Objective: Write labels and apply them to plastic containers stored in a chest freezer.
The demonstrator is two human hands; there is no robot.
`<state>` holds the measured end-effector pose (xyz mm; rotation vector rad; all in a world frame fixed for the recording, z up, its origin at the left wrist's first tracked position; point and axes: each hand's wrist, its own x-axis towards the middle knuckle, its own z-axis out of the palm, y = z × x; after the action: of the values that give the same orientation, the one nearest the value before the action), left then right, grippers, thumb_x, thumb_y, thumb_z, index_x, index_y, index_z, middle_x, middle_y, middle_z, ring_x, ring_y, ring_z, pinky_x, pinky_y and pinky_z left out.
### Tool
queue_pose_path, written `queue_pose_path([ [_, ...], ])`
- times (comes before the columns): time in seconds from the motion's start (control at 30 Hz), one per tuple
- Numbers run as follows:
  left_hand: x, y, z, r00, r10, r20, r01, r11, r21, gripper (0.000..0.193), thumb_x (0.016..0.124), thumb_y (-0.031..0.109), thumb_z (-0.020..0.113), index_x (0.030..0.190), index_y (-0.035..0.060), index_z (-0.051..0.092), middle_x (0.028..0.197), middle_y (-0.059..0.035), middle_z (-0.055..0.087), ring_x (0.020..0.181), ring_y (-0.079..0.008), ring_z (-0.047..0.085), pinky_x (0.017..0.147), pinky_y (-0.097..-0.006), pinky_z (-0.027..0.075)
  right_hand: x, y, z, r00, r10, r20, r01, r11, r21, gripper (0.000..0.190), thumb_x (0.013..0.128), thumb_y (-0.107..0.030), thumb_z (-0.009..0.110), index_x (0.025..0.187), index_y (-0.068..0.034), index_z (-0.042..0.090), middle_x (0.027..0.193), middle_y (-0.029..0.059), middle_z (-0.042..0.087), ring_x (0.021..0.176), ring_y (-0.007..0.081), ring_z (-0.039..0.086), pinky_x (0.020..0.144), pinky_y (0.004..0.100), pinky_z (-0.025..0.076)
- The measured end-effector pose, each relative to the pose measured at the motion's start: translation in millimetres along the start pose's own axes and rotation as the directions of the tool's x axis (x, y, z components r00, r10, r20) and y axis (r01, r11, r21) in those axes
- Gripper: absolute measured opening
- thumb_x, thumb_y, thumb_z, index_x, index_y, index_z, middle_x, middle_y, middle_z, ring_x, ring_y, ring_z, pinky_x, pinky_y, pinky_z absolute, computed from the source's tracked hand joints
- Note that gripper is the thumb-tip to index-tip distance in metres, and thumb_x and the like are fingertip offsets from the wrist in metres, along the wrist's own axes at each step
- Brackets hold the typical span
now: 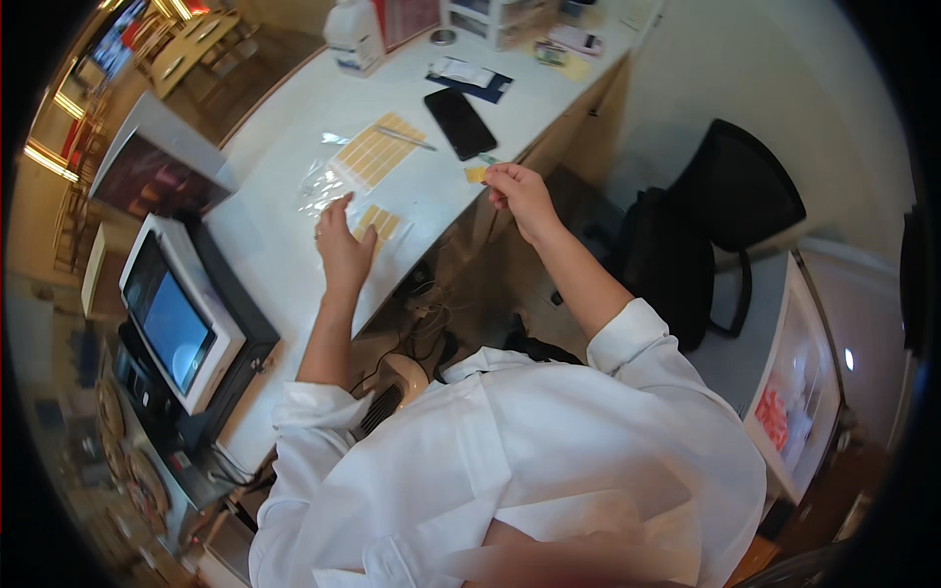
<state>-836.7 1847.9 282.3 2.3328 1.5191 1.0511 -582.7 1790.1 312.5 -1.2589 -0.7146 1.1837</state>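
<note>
My right hand [520,198] pinches a small yellow label [475,175] between thumb and fingertips, just off the table's front edge. My left hand [344,246] is spread, its thumb over a small piece of yellow label sheet [381,218]; whether it touches is hard to tell. Beyond it lies a larger sheet of yellow labels [376,156] with a pen [406,137] across it. A crumpled clear plastic sleeve [321,187] is beside that sheet. Near my right hand rests a black smartphone [461,123], with a small greenish slip [487,158] at its lower end.
The white table [294,242] carries a touchscreen terminal [180,323] on a black cash drawer [250,334] at left. Farther back are a white jug [354,37], a dark blue folder [489,87] and a drawer unit [489,26]. A black mesh-back chair [739,184] stands at right.
</note>
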Motion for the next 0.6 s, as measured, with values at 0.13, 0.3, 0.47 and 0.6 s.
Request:
queue_pose_path([
  [0.13, -14, 103, 18, 0.911, 0.072, 0.407, 0.225, 0.739, -0.635, 0.040, 0.070, 0.009, 0.061, 0.109, 0.0042, 0.053, 0.101, -0.0053, 0.055, 0.083, -0.0151, 0.049, 0.076, -0.0287, 0.042, -34, 8, -41, 0.959, -0.252, -0.129, 0.218, 0.947, -0.234, 0.010, 0.076, -0.013, 0.061, 0.078, -0.003, 0.060, 0.064, -0.0018, 0.053, 0.054, 0.0045, 0.048, 0.050, 0.0188, 0.038],
  [0.3, -51, 189, 61, 0.695, 0.254, 0.673, 0.545, 0.425, -0.723, 0.047, 0.074, 0.006, 0.059, 0.119, 0.0028, 0.045, 0.111, -0.0063, 0.049, 0.096, -0.0136, 0.045, 0.084, -0.0259, 0.038, -108, 2, -95, 0.794, -0.581, -0.179, 0.391, 0.713, -0.581, 0.008, 0.071, -0.011, 0.062, 0.072, -0.003, 0.059, 0.071, 0.0046, 0.057, 0.053, 0.0104, 0.053, 0.051, 0.0243, 0.042],
  [0.47, -98, 282, 96, 0.497, 0.460, 0.736, 0.583, 0.451, -0.676, 0.043, 0.078, 0.007, 0.050, 0.120, 0.0013, 0.044, 0.111, -0.0049, 0.050, 0.096, -0.0122, 0.048, 0.088, -0.0259, 0.036, -202, -1, -180, 0.746, -0.616, -0.253, 0.292, 0.644, -0.707, 0.007, 0.071, -0.007, 0.062, 0.077, -0.004, 0.060, 0.078, 0.0057, 0.056, 0.061, 0.0137, 0.055, 0.055, 0.0242, 0.045],
  [0.6, -156, 366, 126, 0.357, 0.588, 0.726, 0.623, 0.430, -0.654, 0.040, 0.077, 0.004, 0.050, 0.116, 0.0005, 0.047, 0.103, -0.0026, 0.052, 0.090, -0.0094, 0.048, 0.082, -0.0228, 0.038, -291, -1, -249, 0.683, -0.609, -0.402, 0.156, 0.661, -0.734, 0.009, 0.072, -0.011, 0.062, 0.080, -0.007, 0.061, 0.083, 0.0063, 0.056, 0.064, 0.0174, 0.057, 0.058, 0.0263, 0.048],
])
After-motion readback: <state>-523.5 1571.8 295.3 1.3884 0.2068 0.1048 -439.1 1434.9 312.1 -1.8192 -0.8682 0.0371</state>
